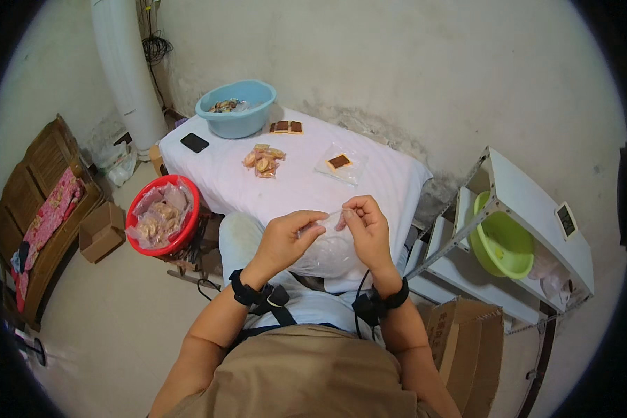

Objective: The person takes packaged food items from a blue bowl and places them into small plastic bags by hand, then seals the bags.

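Observation:
My left hand (295, 236) and my right hand (366, 230) pinch the upper edge of a clear plastic bag (326, 255) between thumbs and fingers, above my lap at the near edge of a cloth-covered table (298, 193). Beyond them, a rectangular piece with a dark brown top and pale rim (339, 162) lies on a clear plastic sheet or bag (354, 174). A small pile of wrapped round biscuits (264, 161) is left of it. Farther back lie several similar brown-topped pieces (286, 127). Whether the held bag contains anything is unclear.
A blue basin (240, 123) with small packets and a black phone (195, 142) stand at the table's far left. A red basin (192, 222) of wrapped biscuits is left of my knee. Right are a metal shelf (538, 198), a green basin (501, 243) and a cardboard box (470, 355).

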Motion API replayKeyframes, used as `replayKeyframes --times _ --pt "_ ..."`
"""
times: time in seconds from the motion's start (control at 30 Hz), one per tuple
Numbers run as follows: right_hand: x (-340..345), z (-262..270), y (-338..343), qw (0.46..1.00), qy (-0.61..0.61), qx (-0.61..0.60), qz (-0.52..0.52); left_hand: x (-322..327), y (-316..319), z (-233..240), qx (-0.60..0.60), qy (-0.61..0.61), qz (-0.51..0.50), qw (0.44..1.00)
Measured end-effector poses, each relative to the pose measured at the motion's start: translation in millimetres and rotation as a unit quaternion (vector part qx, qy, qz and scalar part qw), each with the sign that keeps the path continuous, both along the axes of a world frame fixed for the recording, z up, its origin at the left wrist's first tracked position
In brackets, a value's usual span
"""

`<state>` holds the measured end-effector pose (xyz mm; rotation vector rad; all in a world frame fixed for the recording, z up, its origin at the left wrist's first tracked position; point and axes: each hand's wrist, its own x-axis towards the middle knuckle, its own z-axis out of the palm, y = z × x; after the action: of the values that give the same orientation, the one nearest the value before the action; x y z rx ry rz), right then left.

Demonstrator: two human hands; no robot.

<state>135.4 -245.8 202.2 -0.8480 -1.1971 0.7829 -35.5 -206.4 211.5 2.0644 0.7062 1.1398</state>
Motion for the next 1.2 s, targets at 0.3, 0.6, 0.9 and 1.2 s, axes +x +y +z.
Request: replayKeyframes --times 0.3,0.6,0.9,1.2 --pt "10.1 2.2 -2.6 0.981 -0.174 0.043 -0.069 2.4 2.1 -5.1 -0.034 -0.017 -0.01 0.999" --pt "10.1 4.2 -5.6 0.998 -0.016 0.008 -0.06 -4.9 6.7 -7.9 -0.05 -0.013 0.014 0.999" --pt "6.5 4.1 -3.9 0.998 0.011 0.008 -0.064 -8.5 9.4 -9.6 -0.101 -0.043 -0.019 0.994" --pt "14.8 2.9 -4.3 0.996 -0.014 0.019 -0.084 -16.1 10.5 -3.7 -0.073 0.013 0.002 0.997"
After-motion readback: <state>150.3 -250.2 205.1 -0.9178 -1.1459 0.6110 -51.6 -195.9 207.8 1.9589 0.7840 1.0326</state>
